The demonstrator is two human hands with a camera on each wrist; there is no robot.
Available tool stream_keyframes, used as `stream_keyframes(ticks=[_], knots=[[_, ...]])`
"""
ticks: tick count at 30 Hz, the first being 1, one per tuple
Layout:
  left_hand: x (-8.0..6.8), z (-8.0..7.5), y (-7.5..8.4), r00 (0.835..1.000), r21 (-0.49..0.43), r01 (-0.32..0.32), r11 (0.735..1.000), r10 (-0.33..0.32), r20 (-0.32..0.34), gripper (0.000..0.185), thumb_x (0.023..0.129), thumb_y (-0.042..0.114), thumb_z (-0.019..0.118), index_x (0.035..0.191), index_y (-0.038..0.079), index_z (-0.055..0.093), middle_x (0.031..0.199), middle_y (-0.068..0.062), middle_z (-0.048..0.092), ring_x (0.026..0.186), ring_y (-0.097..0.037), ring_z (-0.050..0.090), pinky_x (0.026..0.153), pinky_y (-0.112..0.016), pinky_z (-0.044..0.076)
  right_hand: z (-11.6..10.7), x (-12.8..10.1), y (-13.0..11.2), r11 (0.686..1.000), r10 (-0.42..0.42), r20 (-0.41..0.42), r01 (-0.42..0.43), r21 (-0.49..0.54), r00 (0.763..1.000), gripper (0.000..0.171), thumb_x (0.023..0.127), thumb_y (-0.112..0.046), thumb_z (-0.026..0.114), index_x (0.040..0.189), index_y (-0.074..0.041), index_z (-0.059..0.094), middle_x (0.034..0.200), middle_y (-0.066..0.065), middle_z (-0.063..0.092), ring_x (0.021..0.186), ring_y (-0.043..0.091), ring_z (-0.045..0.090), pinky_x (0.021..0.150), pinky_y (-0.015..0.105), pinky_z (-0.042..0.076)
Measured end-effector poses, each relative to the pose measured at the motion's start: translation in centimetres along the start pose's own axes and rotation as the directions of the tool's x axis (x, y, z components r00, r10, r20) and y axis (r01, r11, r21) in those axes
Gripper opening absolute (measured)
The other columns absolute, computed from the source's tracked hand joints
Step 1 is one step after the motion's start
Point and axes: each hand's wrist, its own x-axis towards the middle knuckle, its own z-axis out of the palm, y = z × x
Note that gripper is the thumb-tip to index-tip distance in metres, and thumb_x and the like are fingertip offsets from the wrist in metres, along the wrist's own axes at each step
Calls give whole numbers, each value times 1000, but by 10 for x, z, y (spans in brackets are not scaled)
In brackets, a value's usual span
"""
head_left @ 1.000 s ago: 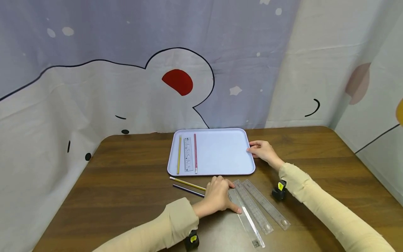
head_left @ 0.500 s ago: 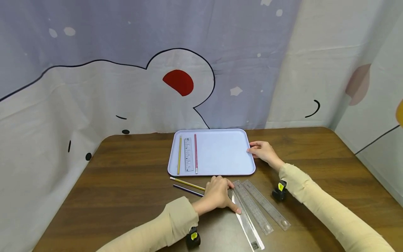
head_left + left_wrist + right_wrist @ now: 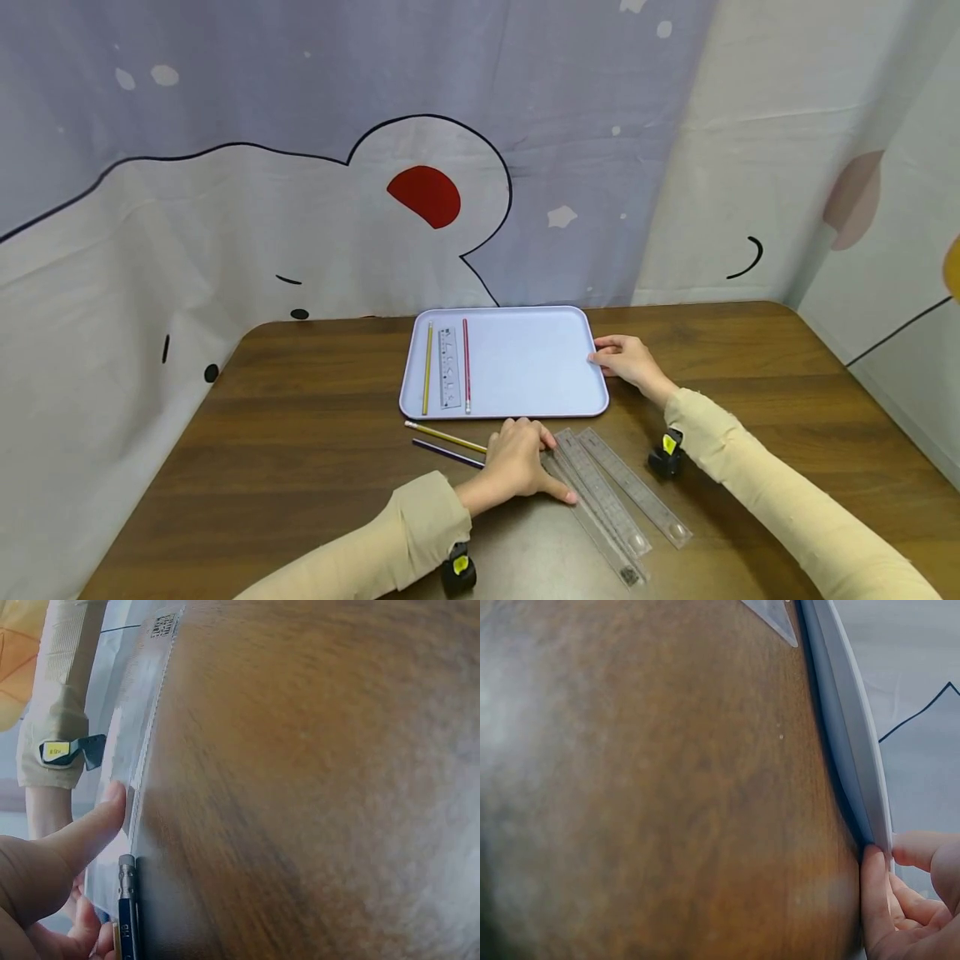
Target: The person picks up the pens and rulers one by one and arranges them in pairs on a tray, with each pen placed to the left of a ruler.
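Note:
My left hand pinches a long clear ruler by its edges, the thumb on the near side. In the left wrist view this ruler stands tilted on its edge, a square code at its far end. Two more clear rulers, the middle one and the right one, lie fanned out beside it. At the right end of the pale lilac tray, my right hand grips the rim between thumb and fingers. The right wrist view shows this grip on the tray's rim.
In the tray lie a yellow pencil, a short ruler and a red pencil. Another yellow pencil and a dark purple pencil lie left of my left hand. A curtain hangs behind the table.
The ruler in my left hand has tilted up onto its edge, and its near end has shifted right, close against the middle ruler. My right hand and the tray have stayed put.

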Motion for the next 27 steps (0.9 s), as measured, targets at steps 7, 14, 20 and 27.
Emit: stream_keyframes(ticks=[7, 14, 20, 27], knots=[[1, 3, -4, 999, -22, -32, 999, 32, -28, 45, 48, 47, 93, 76, 24, 65, 76, 9, 49, 75, -9, 41, 62, -21, 32, 0, -1, -1, 1000, -1, 1, 1, -3, 1000, 46, 91, -8, 64, 129, 14, 50, 107, 21, 65, 71, 1, 61, 66, 18, 58], [4, 2, -8, 994, -32, -104, 994, 103, -34, 40, 53, 45, 91, 81, 27, 69, 79, 8, 54, 75, -7, 42, 62, -19, 33, -1, -2, -2, 1000, -7, 7, 7, 4, 1000, 47, 91, -9, 64, 129, 15, 48, 107, 23, 65, 72, 1, 61, 66, 18, 58], [8, 2, -12, 968, -29, -251, 968, 251, -14, 45, 54, 41, 92, 93, 26, 75, 88, 8, 65, 81, -7, 48, 68, -17, 38, -1, -2, -1, 1000, -2, -4, 2, -2, 1000, 46, 91, -9, 63, 128, 13, 50, 105, 19, 66, 71, 2, 61, 66, 17, 58], [10, 0, -10, 956, 8, -294, 956, 294, 21, 37, 57, 39, 91, 90, 28, 78, 92, 8, 67, 85, -9, 51, 69, -17, 42, -1, -2, -1, 1000, 2, 5, -2, 2, 1000, 46, 91, -9, 63, 129, 13, 49, 106, 19, 65, 71, 2, 61, 67, 18, 58]])
